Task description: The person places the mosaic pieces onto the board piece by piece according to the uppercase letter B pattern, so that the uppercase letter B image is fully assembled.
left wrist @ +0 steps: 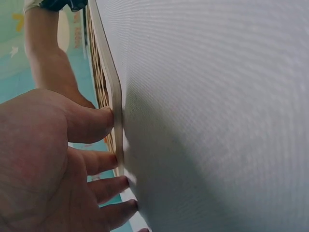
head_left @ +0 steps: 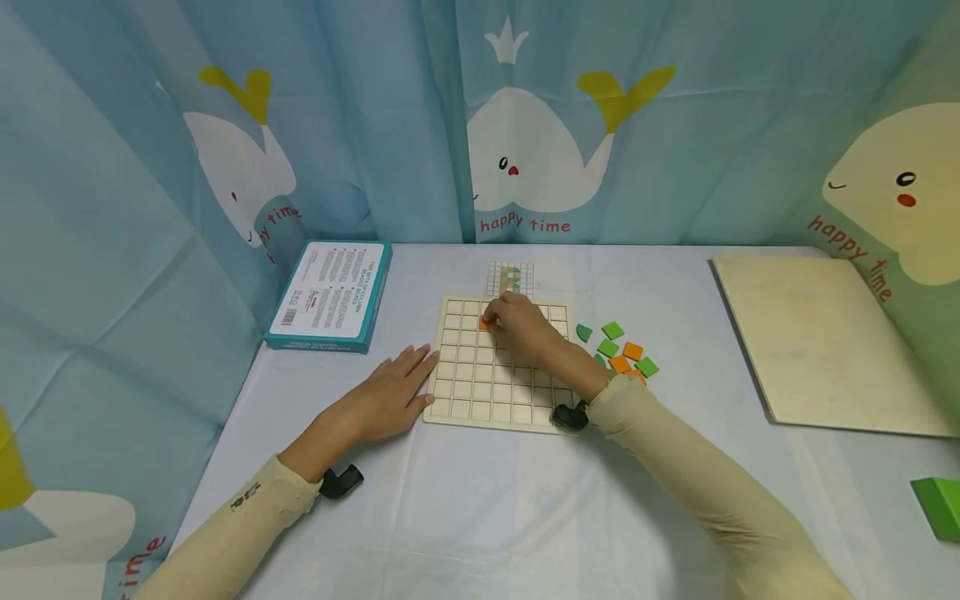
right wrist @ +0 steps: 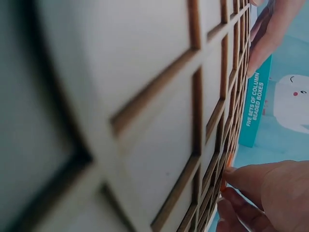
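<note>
A wooden grid board (head_left: 462, 392) lies flat on the white table. My right hand (head_left: 521, 327) pinches an orange square tile (head_left: 484, 323) between thumb and fingers at a cell in the board's far row. In the right wrist view those fingertips (right wrist: 231, 170) are at the grid surface, with only a sliver of orange showing. My left hand (head_left: 390, 396) rests palm down, fingers straight, against the board's left edge; the left wrist view shows its thumb and fingers touching that side. Just beyond the board lies a small pattern card (head_left: 496, 280) with a gridded orange and green design.
Right of the board, loose green squares (head_left: 613, 331), orange squares (head_left: 633, 351) and a green rounded piece (head_left: 583, 332) are scattered, partly behind my right wrist. A teal box (head_left: 326, 292) stands back left. Far right are a pale flat board (head_left: 817, 333) and a green block (head_left: 939, 507).
</note>
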Demonstrator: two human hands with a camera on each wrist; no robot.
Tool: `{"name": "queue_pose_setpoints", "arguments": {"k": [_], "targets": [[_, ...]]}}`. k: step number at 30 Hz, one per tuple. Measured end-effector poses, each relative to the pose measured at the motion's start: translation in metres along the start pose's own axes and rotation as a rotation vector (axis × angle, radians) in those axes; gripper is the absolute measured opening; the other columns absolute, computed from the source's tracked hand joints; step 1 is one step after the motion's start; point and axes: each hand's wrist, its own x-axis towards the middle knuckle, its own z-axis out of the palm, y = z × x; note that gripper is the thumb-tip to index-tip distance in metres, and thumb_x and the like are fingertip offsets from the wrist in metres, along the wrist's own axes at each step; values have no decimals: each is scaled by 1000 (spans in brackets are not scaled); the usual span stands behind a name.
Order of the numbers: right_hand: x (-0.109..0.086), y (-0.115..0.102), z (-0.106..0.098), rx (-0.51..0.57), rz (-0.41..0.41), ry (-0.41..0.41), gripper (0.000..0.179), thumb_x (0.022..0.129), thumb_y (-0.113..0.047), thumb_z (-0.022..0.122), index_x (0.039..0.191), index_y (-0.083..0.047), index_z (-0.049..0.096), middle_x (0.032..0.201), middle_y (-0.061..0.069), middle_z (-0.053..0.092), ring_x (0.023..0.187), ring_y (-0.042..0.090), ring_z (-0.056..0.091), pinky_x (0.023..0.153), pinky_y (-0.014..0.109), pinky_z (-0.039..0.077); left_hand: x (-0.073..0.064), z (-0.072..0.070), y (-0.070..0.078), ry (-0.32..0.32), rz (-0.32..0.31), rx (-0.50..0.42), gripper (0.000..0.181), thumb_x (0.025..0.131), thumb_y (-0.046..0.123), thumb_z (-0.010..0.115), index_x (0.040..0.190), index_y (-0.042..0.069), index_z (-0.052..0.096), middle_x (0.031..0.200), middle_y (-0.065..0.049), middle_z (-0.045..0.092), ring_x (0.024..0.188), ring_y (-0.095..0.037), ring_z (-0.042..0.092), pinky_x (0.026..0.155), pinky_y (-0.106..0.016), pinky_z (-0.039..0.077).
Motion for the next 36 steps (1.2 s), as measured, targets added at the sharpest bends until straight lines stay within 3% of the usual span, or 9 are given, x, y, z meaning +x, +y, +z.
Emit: {"name": "queue_pose_setpoints", "arguments": {"k": [6, 11, 18, 22, 25, 31, 36], "targets": [[-6, 4, -3, 17, -5, 2, 21, 102, -7, 71, 120, 1, 74, 120, 18, 63, 105, 33, 59, 89, 43, 54, -2, -1, 0, -4, -4, -11, 70, 112, 37, 49, 169, 9, 22, 176, -14, 17, 163, -37, 13, 129, -61, 19], [-24, 19, -27, 71, 35, 12, 25, 103, -7, 68, 126, 2, 70, 126, 22, 60, 113, 38, 59, 96, 52, 52, -2, -2, 1, 1, -2, -16, 70, 112, 37, 49, 169, 8, 22, 176, -14, 17, 163, -37, 13, 128, -61, 20], [-64, 60, -67, 114, 239, 8, 35, 107, -12, 62, 136, 7, 59, 130, 31, 53, 120, 46, 55, 100, 59, 50, -3, -1, 1, 6, 0, -13, 69, 112, 36, 49, 169, 8, 23, 176, -15, 18, 163, -38, 14, 128, -62, 20], [-84, 79, -80, 83, 396, -23, 45, 108, -22, 61, 140, 9, 53, 136, 33, 49, 121, 48, 53, 101, 62, 50, -2, -1, 1, 7, 3, -4, 69, 112, 36, 49, 169, 8, 23, 176, -15, 19, 163, -38, 14, 128, -61, 21], [-95, 87, -84, 54, 462, -44, 50, 106, -24, 63, 138, 12, 52, 135, 36, 49, 116, 49, 55, 98, 63, 50, -2, -1, 1, 5, 2, -2, 69, 112, 36, 48, 169, 8, 22, 176, -15, 18, 163, -38, 14, 128, -61, 21], [-105, 95, -82, 34, 479, -73, 45, 105, -21, 64, 130, 16, 56, 125, 37, 55, 110, 49, 57, 93, 61, 51, -1, -1, 1, 8, 0, 2, 69, 112, 36, 48, 169, 8, 23, 176, -15, 19, 163, -38, 15, 128, -60, 20], [-105, 99, -79, 44, 467, -70, 37, 106, -11, 61, 134, 14, 57, 124, 34, 54, 112, 48, 57, 96, 61, 52, 0, -1, 1, 4, -2, 1, 69, 112, 37, 48, 169, 9, 22, 176, -14, 18, 163, -37, 14, 129, -60, 20]]}}
